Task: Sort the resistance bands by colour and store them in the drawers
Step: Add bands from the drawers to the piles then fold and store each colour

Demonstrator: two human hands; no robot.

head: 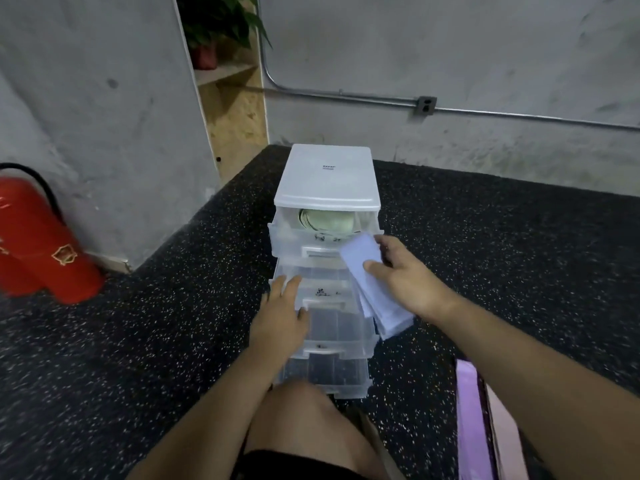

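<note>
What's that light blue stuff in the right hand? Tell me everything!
Flat, pale blue resistance bands, smooth and rubbery-looking, a few stacked and slightly fanned. The right hand pinches them, thumb on top. They slant beside the right front of the clear plastic drawer tower, lower ends hanging free.

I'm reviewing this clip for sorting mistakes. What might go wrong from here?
1. The pale blue bands hang loosely below the right hand; loose ends might slip from the grip or snag on a drawer edge.
2. They sit right beside the open top drawer holding green bands, so they could land with the wrong colour.
3. Several drawers look pulled out; the drawer unit might tip forward under the left hand.
</note>
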